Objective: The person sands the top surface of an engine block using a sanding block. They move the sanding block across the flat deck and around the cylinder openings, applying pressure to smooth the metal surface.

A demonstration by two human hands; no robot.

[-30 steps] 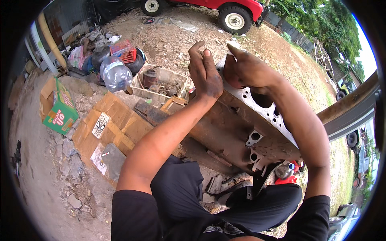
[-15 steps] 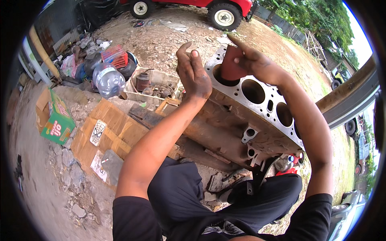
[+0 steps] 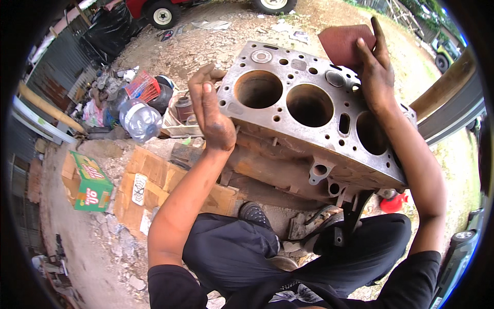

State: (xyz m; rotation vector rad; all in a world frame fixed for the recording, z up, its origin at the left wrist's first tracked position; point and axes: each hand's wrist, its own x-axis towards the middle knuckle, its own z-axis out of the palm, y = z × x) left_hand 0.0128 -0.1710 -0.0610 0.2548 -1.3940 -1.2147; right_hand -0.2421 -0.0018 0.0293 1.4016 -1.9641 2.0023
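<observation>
An engine block lies in front of me, its flat grey metal deck facing up with three round cylinder bores showing. My left hand is against the block's left end, thumb raised and fingers reaching past the corner, with nothing held in it. Between the thumb and fingers of my right hand is a piece of reddish-brown sandpaper. That hand is at the far right side of the deck, and the sandpaper sticks out beyond the far edge. My right forearm partly covers the block's right end.
Left of the block are a flattened cardboard sheet, a green carton, a large clear plastic bottle and a red basket. A wooden post stands at right. A red vehicle's wheel shows at the back.
My right hand has moved the sandpaper from over the leftmost bore to the deck's far right side. The left hand remains by the left end. The whole view has shifted.
</observation>
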